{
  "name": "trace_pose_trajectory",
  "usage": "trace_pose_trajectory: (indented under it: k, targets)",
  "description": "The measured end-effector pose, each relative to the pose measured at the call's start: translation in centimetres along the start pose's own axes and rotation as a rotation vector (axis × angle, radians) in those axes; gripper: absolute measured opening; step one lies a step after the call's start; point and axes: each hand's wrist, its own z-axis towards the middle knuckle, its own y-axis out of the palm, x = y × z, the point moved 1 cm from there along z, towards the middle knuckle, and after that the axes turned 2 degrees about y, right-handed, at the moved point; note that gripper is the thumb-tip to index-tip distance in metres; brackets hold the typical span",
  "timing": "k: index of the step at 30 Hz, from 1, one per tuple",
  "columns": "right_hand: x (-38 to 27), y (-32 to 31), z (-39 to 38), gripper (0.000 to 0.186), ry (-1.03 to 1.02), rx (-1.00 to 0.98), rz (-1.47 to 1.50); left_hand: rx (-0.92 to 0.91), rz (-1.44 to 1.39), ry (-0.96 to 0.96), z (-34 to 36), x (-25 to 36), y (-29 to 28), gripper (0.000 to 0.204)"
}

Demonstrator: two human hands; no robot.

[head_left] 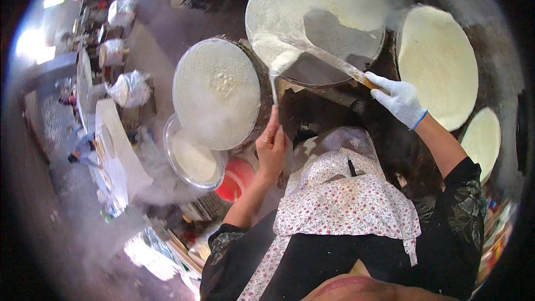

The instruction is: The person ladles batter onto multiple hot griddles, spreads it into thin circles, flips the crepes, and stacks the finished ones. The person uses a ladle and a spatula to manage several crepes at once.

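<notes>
My left hand [271, 147], bare, is closed around the handle of a metal ladle [273, 86]. The ladle's head, coated in pale batter, is at the near left rim of a large round griddle [326, 71]. On my right hand [400, 99] is a white knit glove with a blue cuff; it grips the wooden handle of a long flat spreader [329, 57]. The spreader reaches left across the griddle toward the ladle. Pale batter [295, 0] covers the far and left parts of that griddle, while a dark grey patch shows in its near middle.
Another griddle carries a steaming pale sheet [214, 100] on the left. Below it are a bowl of batter [192, 159] and a red bucket [235, 178]. At right lie a large pale round sheet [437, 67] and a smaller one [482, 142]. Wrapped stools [131, 89] stand far left.
</notes>
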Motion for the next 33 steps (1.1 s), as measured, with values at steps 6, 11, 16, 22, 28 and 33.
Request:
trace_pose_trajectory:
  k: [6, 11, 16, 22, 28, 33]
  targets:
    - [-7.8, 11.1, -2.9, 0.06, 0.108, 0.357, 0.385, -0.258, -0.223, 0.295, -0.3, 8.6, -4.6, 0.057]
    - [-23.4, 23.8, 10.9, 0.069, 0.233, 0.112, 0.325, -0.138, -0.465, 0.485, -2.9, 14.3, -10.9, 0.061]
    - [-24.2, 24.3, 9.7, 0.07, 0.36, 0.282, 0.329, -0.141, -0.392, 0.445, -5.4, 11.8, -17.6, 0.061]
    - [-23.9, 26.4, 5.2, 0.063, 0.599, 0.508, 0.512, -0.151, -0.338, 0.311, -6.7, 7.3, -23.4, 0.046]
    - [-25.9, 26.2, 7.7, 0.062, 0.411, 0.316, 0.204, -0.19, -0.257, 0.199, -7.7, 5.7, -25.3, 0.032]
    - [-23.1, 25.0, 3.4, 0.062, 0.631, 0.564, 0.429, -0.167, -0.263, 0.089, -7.5, 3.3, -25.6, 0.024]
